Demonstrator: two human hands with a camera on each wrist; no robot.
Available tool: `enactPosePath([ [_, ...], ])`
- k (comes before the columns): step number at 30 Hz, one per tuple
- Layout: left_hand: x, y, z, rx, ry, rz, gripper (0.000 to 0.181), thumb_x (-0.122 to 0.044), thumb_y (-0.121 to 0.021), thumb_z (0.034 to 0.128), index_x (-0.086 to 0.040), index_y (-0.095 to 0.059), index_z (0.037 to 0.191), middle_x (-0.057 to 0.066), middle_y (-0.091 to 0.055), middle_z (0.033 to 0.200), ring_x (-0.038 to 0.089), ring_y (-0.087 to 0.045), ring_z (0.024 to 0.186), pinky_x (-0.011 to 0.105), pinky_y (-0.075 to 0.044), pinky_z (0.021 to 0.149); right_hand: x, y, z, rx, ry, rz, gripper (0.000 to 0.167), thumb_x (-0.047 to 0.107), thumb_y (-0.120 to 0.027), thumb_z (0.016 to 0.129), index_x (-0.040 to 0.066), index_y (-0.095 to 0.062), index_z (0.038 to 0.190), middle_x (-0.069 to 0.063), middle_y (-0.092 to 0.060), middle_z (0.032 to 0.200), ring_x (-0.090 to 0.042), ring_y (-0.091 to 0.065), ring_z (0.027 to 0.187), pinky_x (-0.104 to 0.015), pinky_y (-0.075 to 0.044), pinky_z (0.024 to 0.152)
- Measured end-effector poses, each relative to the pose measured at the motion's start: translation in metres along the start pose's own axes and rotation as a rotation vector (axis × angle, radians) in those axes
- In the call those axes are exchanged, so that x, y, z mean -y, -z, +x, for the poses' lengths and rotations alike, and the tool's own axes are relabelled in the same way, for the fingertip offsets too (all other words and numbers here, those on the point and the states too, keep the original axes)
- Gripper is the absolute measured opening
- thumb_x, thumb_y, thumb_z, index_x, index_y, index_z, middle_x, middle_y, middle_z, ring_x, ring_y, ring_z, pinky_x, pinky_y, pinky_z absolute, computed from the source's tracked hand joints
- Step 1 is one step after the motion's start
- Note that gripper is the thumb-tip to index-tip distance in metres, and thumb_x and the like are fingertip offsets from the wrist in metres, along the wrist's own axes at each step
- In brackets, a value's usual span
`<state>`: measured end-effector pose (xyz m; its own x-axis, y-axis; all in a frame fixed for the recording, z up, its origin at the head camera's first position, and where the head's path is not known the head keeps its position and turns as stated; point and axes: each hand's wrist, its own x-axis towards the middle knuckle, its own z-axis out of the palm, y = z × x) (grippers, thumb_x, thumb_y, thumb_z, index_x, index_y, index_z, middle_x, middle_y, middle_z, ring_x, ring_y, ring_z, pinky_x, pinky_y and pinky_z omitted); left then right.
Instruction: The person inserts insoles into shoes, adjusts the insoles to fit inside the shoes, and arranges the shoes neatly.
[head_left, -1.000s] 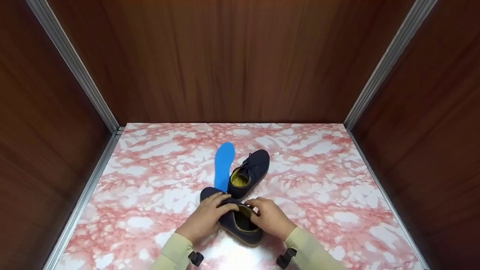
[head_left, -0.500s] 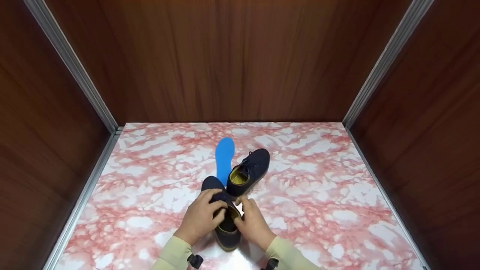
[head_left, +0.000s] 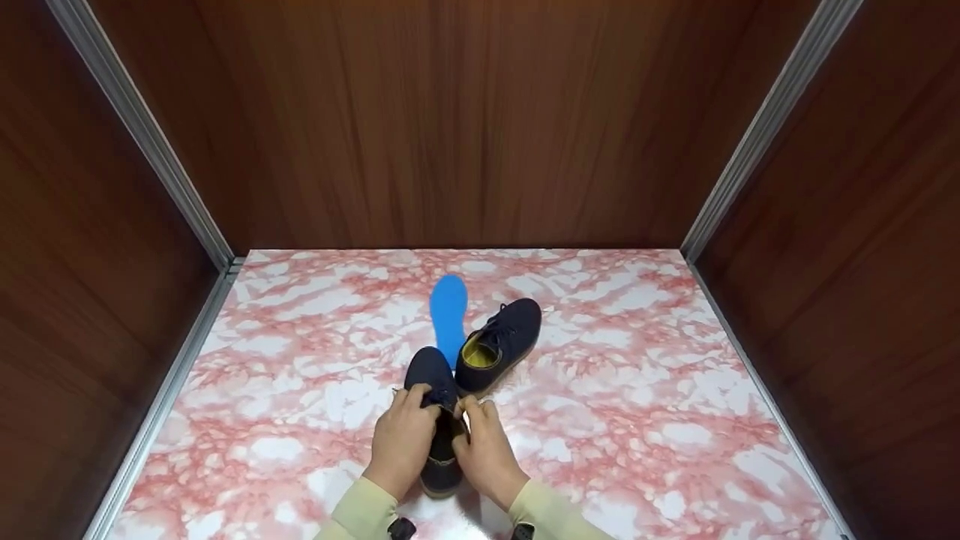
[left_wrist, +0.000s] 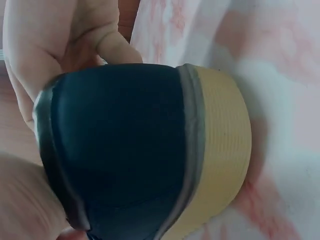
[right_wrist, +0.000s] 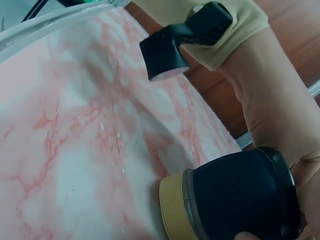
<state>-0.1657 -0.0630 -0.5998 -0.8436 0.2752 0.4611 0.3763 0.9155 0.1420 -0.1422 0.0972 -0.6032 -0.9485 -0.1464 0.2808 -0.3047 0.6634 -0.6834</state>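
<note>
A dark navy lace-up shoe with a yellowish lining stands on the surface close to the person, toe pointing away. My left hand grips its left side near the laces, fingertips over the upper. Opposite, my right hand pinches the collar on the right side of the shoe's opening. Both hands hide part of the lacing and rim. In the left wrist view the shoe's rounded heel and ribbed tan sole fill the middle. The right wrist view shows the same dark heel low on the right.
A second navy shoe lies just beyond to the right, its heel close to the near shoe. Behind them a blue insole lies flat. Brown wood-look panels enclose the pink-and-white tabletop at the back and sides.
The near shoe has turned from slanting left to nearly straight ahead, its heel swinging left. My right hand has moved left with it. The blue insole has shifted slightly away.
</note>
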Motion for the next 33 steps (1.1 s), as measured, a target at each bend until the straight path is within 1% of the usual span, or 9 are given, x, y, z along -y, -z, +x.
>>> enactPosePath([
  [4, 0.001, -0.006, 0.003, -0.027, -0.051, -0.093, 0.018, -0.012, -0.071, 0.0937, -0.019, -0.085, 0.103, 0.009, -0.075, 0.128, 0.029, -0.07, 0.109, 0.042, -0.067, 0.09, 0.0, 0.0, -0.003, -0.021, 0.021, 0.014, 0.04, -0.011, -0.065, 0.081, 0.013, -0.058, 0.111, -0.002, -0.047, 0.101, -0.013, -0.052, 0.09, -0.031, -0.053, 0.084],
  [7, 0.003, -0.01, 0.006, -0.054, -0.081, -0.181, 0.018, -0.011, -0.073, 0.0939, -0.018, -0.085, 0.105, 0.01, -0.076, 0.131, 0.029, -0.071, 0.115, 0.04, -0.065, 0.096, -0.002, 0.001, -0.004, -0.035, 0.042, 0.028, 0.041, -0.012, -0.065, 0.079, 0.012, -0.059, 0.111, -0.003, -0.049, 0.101, -0.014, -0.055, 0.093, -0.032, -0.054, 0.085],
  [10, 0.003, -0.014, 0.008, -0.079, -0.105, -0.252, 0.016, -0.009, -0.077, 0.0944, -0.016, -0.085, 0.106, 0.012, -0.075, 0.132, 0.029, -0.072, 0.117, 0.041, -0.065, 0.098, -0.005, 0.004, -0.003, -0.047, 0.034, 0.04, 0.042, -0.014, -0.066, 0.079, 0.011, -0.059, 0.112, -0.004, -0.051, 0.104, -0.017, -0.057, 0.096, -0.034, -0.055, 0.087],
  [12, 0.003, -0.017, 0.009, -0.101, -0.125, -0.28, 0.015, -0.007, -0.079, 0.094, -0.014, -0.084, 0.106, 0.013, -0.075, 0.131, 0.03, -0.073, 0.116, 0.041, -0.065, 0.097, -0.008, 0.007, -0.001, -0.049, 0.021, 0.042, 0.042, -0.014, -0.066, 0.079, 0.011, -0.059, 0.112, -0.005, -0.052, 0.105, -0.018, -0.058, 0.098, -0.036, -0.056, 0.088],
  [15, 0.001, -0.019, 0.012, -0.128, -0.15, -0.28, 0.018, -0.005, -0.081, 0.0942, -0.012, -0.08, 0.11, 0.01, -0.075, 0.127, 0.028, -0.075, 0.109, 0.039, -0.066, 0.092, -0.012, 0.011, 0.001, -0.037, -0.019, 0.034, 0.042, -0.013, -0.066, 0.081, 0.012, -0.057, 0.113, -0.005, -0.051, 0.104, -0.018, -0.056, 0.096, -0.035, -0.055, 0.086],
  [19, -0.005, -0.021, 0.016, -0.162, -0.148, -0.25, 0.022, -0.006, -0.083, 0.0938, -0.012, -0.076, 0.114, 0.004, -0.073, 0.118, 0.023, -0.075, 0.098, 0.036, -0.066, 0.084, -0.017, 0.016, 0.005, -0.024, -0.053, 0.001, 0.041, -0.009, -0.068, 0.083, 0.012, -0.056, 0.115, -0.005, -0.051, 0.103, -0.018, -0.054, 0.091, -0.034, -0.052, 0.082],
  [25, -0.013, -0.023, 0.02, -0.184, -0.12, -0.204, 0.024, -0.01, -0.088, 0.0893, -0.012, -0.078, 0.11, 0.004, -0.072, 0.117, 0.023, -0.074, 0.102, 0.039, -0.067, 0.08, -0.023, 0.022, 0.017, -0.043, -0.071, -0.05, 0.038, -0.001, -0.073, 0.083, 0.012, -0.056, 0.114, -0.006, -0.054, 0.103, -0.017, -0.054, 0.085, -0.035, -0.052, 0.076],
  [29, -0.015, -0.024, 0.021, -0.189, -0.094, -0.161, 0.028, -0.013, -0.091, 0.0859, -0.013, -0.077, 0.11, 0.004, -0.072, 0.119, 0.024, -0.073, 0.104, 0.042, -0.067, 0.072, -0.031, 0.026, 0.025, -0.027, -0.048, -0.051, 0.032, 0.003, -0.077, 0.086, 0.01, -0.058, 0.11, -0.005, -0.06, 0.098, -0.014, -0.055, 0.082, -0.029, -0.052, 0.074],
  [33, -0.013, -0.026, 0.021, -0.207, -0.106, -0.107, 0.021, -0.015, -0.088, 0.0885, -0.014, -0.079, 0.107, 0.003, -0.072, 0.119, 0.024, -0.073, 0.1, 0.041, -0.066, 0.065, -0.034, 0.028, 0.027, 0.012, -0.003, -0.075, 0.028, 0.004, -0.08, 0.088, 0.008, -0.062, 0.108, -0.004, -0.063, 0.095, -0.012, -0.057, 0.079, -0.027, -0.052, 0.07],
])
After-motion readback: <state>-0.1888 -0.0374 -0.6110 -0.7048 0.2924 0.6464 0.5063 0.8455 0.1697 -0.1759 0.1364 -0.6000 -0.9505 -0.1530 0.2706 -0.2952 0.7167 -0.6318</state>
